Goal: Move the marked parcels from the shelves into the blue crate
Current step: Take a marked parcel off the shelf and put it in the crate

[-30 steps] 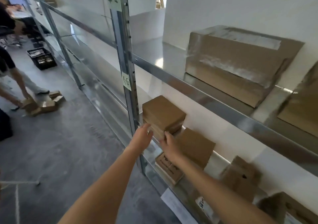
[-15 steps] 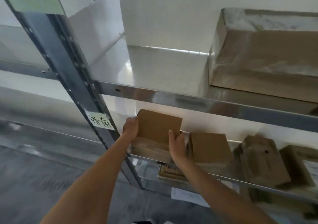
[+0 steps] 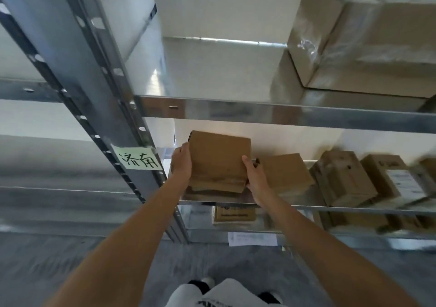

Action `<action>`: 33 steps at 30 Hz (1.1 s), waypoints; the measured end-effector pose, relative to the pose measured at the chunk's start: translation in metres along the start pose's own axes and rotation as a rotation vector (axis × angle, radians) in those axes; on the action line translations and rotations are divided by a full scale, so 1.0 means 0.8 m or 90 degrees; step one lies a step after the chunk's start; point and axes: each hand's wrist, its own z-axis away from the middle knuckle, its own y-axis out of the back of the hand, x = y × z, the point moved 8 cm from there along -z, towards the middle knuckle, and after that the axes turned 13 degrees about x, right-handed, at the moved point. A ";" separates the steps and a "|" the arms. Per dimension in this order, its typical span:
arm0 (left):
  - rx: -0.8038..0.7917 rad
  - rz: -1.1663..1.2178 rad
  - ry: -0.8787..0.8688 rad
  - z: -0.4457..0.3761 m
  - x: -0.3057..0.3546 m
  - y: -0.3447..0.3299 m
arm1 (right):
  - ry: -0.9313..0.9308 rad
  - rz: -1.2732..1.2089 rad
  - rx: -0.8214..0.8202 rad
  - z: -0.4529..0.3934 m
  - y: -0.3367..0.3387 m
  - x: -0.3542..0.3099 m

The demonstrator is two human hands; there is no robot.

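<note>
Hands grip one brown parcel point(image 3: 218, 160) at the middle shelf point(image 3: 306, 206) front edge: left hand point(image 3: 181, 164) curled round its left side, right hand point(image 3: 256, 179) round its right. More parcels point(image 3: 342, 179) sit rightward; a large box point(image 3: 368, 35) sits above.

Bare forearms, no sleeves; light grey shorts point(image 3: 226, 293) with dark print; black-and-white shoes point(image 3: 203, 283)

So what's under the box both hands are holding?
The box rests on another flat cardboard box on the shelf. Only that one's front edge shows; the rest is covered.
</note>
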 end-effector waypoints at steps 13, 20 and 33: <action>0.001 0.397 0.122 0.039 0.029 0.030 | 0.103 -0.124 0.003 0.043 0.047 -0.076; -0.044 0.390 0.110 0.059 0.040 0.023 | 0.081 -0.157 0.022 0.049 0.064 -0.068; -0.071 0.186 0.101 0.067 0.023 0.021 | 0.113 -0.092 0.002 0.062 0.064 -0.071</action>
